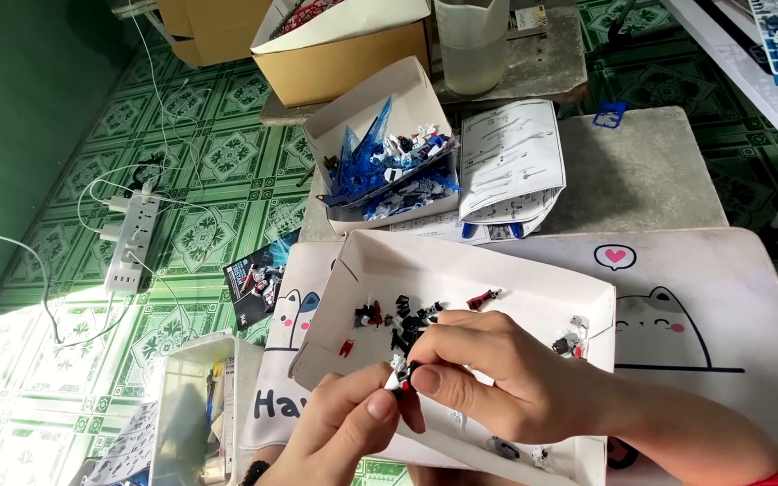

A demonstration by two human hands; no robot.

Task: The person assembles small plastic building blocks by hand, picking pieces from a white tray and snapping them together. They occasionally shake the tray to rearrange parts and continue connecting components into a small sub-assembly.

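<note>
Hands meet over near edge of white cardboard tray point(506, 270), likely so dropped bits fall inside. Left hand point(339, 427) and right hand point(488, 369) both pinch one small black-red-white model part point(404, 378) between thumb and fingertips, held close for fine fitting. Inside tray: roughly dozen loose small pieces point(402, 315), exact count unclear. Behind tray: one box of blue parts point(380, 162), one folded instruction sheet point(508, 157). Left of tray: one power strip point(132, 243).

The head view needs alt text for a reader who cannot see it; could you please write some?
Two bare hands, left hand and right hand, pinch a small black-and-red model part over a white cardboard tray of loose small parts. Behind it, a second box holds blue translucent pieces beside folded instruction sheets.
</note>
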